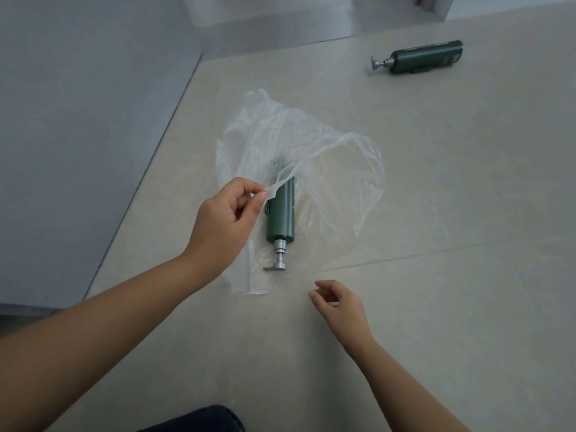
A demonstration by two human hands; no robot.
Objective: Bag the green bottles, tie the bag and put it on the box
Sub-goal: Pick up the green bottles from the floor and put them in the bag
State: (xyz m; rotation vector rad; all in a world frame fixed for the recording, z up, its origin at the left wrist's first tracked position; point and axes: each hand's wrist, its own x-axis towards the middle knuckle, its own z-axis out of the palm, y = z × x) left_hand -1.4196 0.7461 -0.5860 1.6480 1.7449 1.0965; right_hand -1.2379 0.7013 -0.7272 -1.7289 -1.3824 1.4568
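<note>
A clear plastic bag (336, 169) lies crumpled on the pale tiled floor. A green pump bottle (280, 213) lies partly inside its mouth, with the silver pump head pointing toward me. My left hand (226, 218) pinches the bag's upper edge just left of that bottle and lifts it. My right hand (338, 304) hovers low over the floor below and right of the pump, fingers loosely curled, holding nothing. A second green pump bottle (427, 56) lies on its side far off at the upper right, outside the bag.
A grey-blue wall (78, 120) runs along the left, meeting the floor on a diagonal line. A white box (436, 7) stands at the top right edge. My dark trouser knee (205, 420) shows at the bottom.
</note>
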